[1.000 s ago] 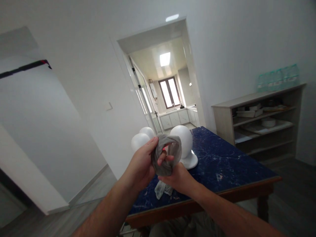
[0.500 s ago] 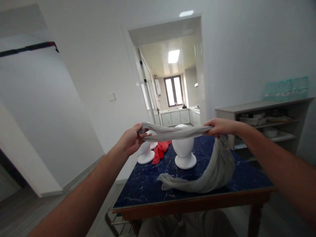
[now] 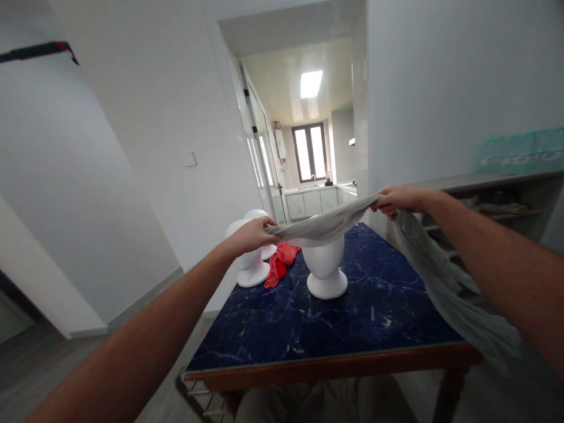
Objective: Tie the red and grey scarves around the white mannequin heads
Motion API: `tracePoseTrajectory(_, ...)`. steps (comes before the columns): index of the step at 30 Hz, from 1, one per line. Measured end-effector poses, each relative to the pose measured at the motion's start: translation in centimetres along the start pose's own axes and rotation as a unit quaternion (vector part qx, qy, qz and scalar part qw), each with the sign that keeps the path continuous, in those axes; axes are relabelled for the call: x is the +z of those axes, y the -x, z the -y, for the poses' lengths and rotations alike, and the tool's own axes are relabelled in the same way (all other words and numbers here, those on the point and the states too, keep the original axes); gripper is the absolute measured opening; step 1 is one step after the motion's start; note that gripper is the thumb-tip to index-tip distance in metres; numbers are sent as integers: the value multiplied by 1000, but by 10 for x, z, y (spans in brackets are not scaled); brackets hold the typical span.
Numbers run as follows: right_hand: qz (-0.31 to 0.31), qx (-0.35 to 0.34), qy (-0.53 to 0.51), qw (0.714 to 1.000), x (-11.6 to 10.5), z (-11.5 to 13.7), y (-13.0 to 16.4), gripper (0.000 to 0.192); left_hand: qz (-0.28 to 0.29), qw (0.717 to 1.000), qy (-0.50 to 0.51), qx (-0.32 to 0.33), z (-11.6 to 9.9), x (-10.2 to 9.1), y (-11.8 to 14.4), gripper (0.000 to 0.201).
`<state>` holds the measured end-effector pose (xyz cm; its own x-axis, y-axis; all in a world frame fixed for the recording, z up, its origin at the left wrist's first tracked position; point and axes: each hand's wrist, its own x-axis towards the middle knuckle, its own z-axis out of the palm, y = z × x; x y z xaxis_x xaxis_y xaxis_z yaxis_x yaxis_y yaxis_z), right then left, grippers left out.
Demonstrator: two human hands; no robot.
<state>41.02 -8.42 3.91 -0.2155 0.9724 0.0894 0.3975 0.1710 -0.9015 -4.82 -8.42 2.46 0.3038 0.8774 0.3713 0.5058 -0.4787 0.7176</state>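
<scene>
A thin grey scarf [image 3: 324, 229] is stretched between my two hands. My left hand [image 3: 257, 234] is closed on one end of it, and my right hand [image 3: 402, 200] grips it further along. From the right hand, the loose length hangs down past the table's right side, blurred by motion. The stretched part crosses in front of the upper part of a white foam mannequin head [image 3: 326, 267], which stands upright on the table. Whether the cloth touches the head I cannot tell. Behind my left hand stand two more white mannequin heads [image 3: 253, 274], partly hidden.
The table [image 3: 282, 329] has a dark blue marble-patterned top and a wooden edge. A crumpled red cloth [image 3: 282, 262] lies beside the left heads. At right, a shelf unit [image 3: 493, 202] bears several packed bottles [image 3: 524, 151]. A metal rack [image 3: 198, 393] stands below the table's left corner.
My right hand has risen, and the scarf's loose end has swung off the tabletop to the right. The stretched part now slopes up toward the right hand. The camera view has shifted slightly.
</scene>
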Motion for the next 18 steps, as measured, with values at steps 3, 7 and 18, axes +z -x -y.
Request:
tracePoseTrajectory(3, 56, 20, -39, 997, 6, -16, -3, 29, 8, 999, -34, -7, 6, -7, -11, 29)
tracePoseTrajectory(7, -22, -40, -121, 992, 18, -33, -10, 33, -12, 1000, 2, 7, 11, -16, -30, 38)
tracePoseTrajectory(18, -116, -105, -233, 960, 55, -62, -88, 40, -238, 950, 200, -18, 73, 44, -119, 26)
